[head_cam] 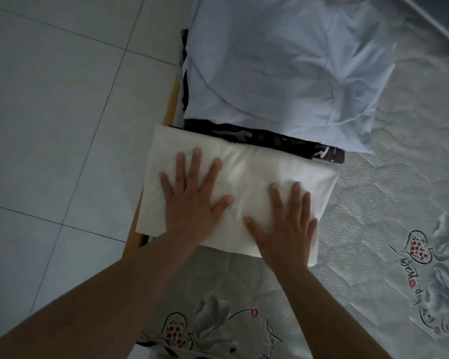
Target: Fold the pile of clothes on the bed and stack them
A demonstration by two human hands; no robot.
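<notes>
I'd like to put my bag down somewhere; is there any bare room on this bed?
Yes: the patterned bedsheet lies bare to the right of the white folded garment and the pale blue garment. The bed's floor-side edge is crowded: both garments and the camouflage cloth lie there, left hand and right hand pressing flat.

White folded cloth (pixel 244 182), camouflage garment (pixel 257 138), pale-blue shirt (pixel 283 68), floral bedsheet (pixel 373 203).

Left hand (pixel 192 195) and right hand (pixel 285 224) flat, fingers spread, seemingly pressing down.
</notes>
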